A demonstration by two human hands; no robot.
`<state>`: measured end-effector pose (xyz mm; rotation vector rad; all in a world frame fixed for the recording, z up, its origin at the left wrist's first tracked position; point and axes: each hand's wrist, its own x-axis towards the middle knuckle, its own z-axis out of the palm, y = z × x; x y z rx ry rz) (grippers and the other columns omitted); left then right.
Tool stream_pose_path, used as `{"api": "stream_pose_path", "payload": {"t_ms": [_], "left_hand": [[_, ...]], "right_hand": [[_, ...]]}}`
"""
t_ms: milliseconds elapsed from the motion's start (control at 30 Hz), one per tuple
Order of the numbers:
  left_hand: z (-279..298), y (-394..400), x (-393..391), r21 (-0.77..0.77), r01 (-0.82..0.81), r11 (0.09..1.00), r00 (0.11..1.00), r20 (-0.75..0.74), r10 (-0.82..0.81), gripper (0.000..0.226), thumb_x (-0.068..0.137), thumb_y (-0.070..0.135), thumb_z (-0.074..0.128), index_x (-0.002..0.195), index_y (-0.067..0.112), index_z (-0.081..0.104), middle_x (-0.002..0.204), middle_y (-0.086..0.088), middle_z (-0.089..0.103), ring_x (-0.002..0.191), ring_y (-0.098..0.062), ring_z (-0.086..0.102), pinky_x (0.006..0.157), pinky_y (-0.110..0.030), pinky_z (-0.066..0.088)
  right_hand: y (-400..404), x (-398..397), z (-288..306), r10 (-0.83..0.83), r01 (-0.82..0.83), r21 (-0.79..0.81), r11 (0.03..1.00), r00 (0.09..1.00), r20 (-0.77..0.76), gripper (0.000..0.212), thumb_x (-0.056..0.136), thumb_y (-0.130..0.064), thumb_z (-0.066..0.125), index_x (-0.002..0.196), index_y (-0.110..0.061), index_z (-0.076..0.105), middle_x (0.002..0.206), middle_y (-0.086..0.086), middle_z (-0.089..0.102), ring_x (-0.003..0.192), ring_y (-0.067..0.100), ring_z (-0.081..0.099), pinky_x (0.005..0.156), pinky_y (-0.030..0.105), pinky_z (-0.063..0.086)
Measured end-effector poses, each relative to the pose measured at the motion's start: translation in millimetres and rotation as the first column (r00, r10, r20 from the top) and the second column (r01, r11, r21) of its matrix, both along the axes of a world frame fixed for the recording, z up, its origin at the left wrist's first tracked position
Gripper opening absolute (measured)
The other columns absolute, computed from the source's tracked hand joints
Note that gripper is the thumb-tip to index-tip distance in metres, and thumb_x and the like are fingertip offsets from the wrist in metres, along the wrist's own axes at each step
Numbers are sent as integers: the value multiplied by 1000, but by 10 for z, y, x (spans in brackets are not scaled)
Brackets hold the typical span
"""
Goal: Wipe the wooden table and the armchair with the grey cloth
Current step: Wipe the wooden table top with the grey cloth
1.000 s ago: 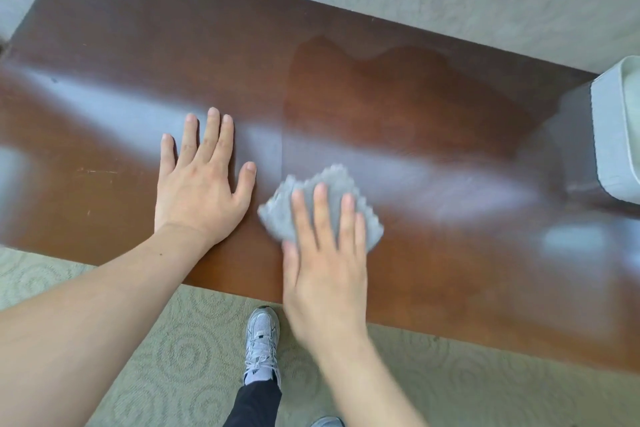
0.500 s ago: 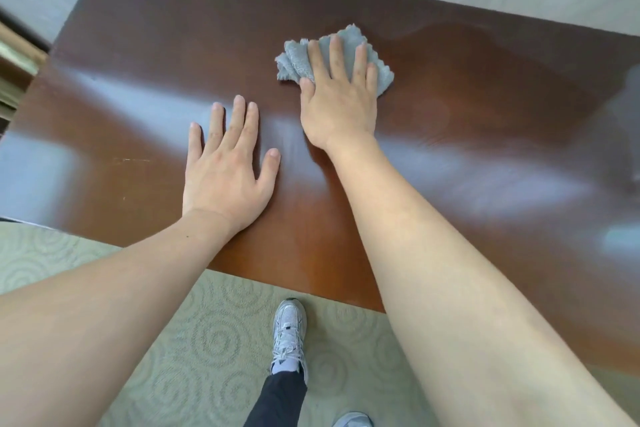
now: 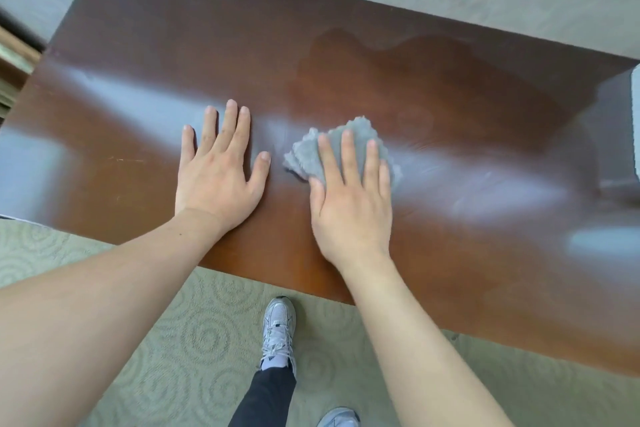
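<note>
Hand and cloth work the middle of the wooden bench (image 3: 173, 45), near its front edge. Pushed flat, the bunched grey cloth (image 3: 341, 151) could slip out from under the fingers or leave streaks. Right hand (image 3: 351, 204) lies spread wide, pressing the cloth down; left hand (image 3: 216, 173) rests flat and empty just left of it.

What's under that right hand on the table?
The grey cloth, pressed flat on the wooden table by the right hand. The cloth's near part is hidden beneath the palm.
</note>
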<state>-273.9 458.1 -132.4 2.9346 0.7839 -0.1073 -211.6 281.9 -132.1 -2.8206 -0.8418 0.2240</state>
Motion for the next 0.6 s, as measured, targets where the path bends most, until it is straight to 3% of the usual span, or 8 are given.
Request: {"api": "stream_pose_path", "payload": {"t_ms": [167,267,400,533,600], "left_hand": [[-24,4,-5,-3,4,1000,1000,19,-4,73,100,54,18,161,16,16,169,-2,11,155,-26,5,124,-52,7],[-34,12,-7,8,4,1000,1000,18,-5,72,100,54,18,161,16,16,169,-2,11,155,-27,4,124,-52,8],[-28,14,-7,8,9,1000,1000,22,-9,69,102,52,22,161,16,15,169,-3,11,155,-28,4,123,-53,8],[-17,10,-26,24,13,1000,1000,15,-14,72,101,53,18,160,13,16,168,-5,13,154,-30,7,122,-54,10],[-10,8,-14,32,17,999,1000,18,-17,73,100,53,18,159,11,19,168,-7,16,153,-32,9,121,-56,13]], "right_hand": [[-110,1216,-18,-186,187,-24,982,982,38,56,103,-43,27,156,-28,16,165,6,13,150,38,8,120,48,8],[-383,1423,-42,-315,316,-39,948,948,42,56,104,-42,24,157,-26,13,165,8,9,150,39,4,121,49,4],[-463,741,-39,-469,469,18,883,883,17,57,104,-39,25,157,-23,12,165,11,8,150,40,2,121,49,4],[-563,-504,9,-393,393,14,919,920,-1,58,103,-41,25,157,-22,12,165,9,9,150,40,5,121,51,10],[-582,-731,0,-355,355,-16,935,934,-27,59,102,-42,23,157,-23,13,165,9,11,150,39,6,120,50,9]]}}
